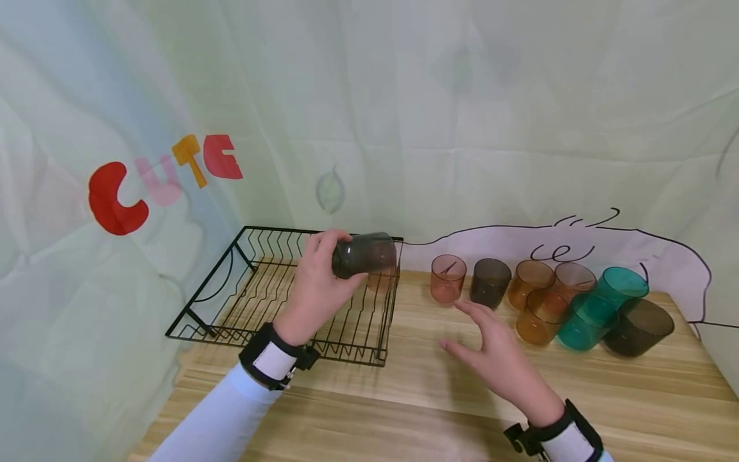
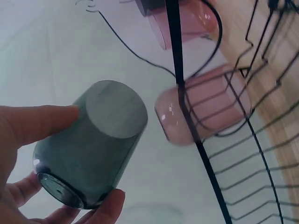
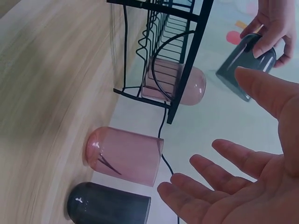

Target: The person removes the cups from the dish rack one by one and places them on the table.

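Observation:
My left hand [image 1: 320,282] grips a dark grey see-through cup [image 1: 365,254] near its base, tilted on its side above the black wire rack [image 1: 383,356]. In the left wrist view the grey cup [image 2: 93,144] has its mouth turned toward the rack. Inside the rack's right end stands a pink cup [image 2: 205,106], upside down in the right wrist view. My right hand [image 1: 499,356] hovers over the table, fingers spread and holding nothing. Nearest to it are an upright pink cup [image 1: 447,280] and a second dark grey cup [image 1: 489,283].
To the right stand amber cups [image 1: 539,319], teal cups [image 1: 586,324], another pink cup [image 1: 575,280] and a wide dark brown cup [image 1: 639,328], close together. A printed curtain [image 1: 404,128] hangs behind the wooden table [image 1: 358,417].

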The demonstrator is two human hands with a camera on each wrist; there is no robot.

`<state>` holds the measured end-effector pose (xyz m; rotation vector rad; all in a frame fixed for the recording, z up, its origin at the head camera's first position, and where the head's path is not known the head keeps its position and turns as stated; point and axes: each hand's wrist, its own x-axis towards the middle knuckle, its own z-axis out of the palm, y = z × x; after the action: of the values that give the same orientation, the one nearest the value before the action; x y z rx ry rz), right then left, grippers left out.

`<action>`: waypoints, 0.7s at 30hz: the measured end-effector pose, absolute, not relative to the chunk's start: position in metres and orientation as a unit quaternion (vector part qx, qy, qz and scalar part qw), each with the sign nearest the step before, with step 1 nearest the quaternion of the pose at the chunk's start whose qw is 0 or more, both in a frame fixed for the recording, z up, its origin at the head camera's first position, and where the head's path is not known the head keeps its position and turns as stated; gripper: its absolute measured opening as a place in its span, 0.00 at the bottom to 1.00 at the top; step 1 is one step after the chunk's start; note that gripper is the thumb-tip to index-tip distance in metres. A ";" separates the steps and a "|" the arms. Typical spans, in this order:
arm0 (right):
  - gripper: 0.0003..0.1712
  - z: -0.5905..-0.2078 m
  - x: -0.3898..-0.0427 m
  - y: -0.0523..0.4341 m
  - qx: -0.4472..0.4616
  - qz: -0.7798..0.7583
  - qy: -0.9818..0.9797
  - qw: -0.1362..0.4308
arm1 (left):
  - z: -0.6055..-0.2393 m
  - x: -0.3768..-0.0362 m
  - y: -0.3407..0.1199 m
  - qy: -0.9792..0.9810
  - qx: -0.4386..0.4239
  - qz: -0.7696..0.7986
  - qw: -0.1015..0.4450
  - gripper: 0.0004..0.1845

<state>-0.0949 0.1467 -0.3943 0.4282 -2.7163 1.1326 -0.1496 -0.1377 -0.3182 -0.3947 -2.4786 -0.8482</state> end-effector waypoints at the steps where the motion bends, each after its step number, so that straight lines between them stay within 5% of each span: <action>1: 0.42 -0.395 -0.095 0.146 0.142 0.381 -0.910 0.082 | -0.320 -0.149 -0.135 -0.906 -0.147 -0.315 0.241 0.32; 21: 0.38 -0.387 -0.105 0.139 0.108 0.447 -0.888 0.020 | -0.338 -0.132 -0.084 -0.870 -0.194 -0.402 0.210 0.38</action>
<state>-0.1047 0.1386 -0.3872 0.3357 -2.7547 1.3869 -0.1324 -0.0844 -0.3376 -0.5386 -2.4194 -1.1174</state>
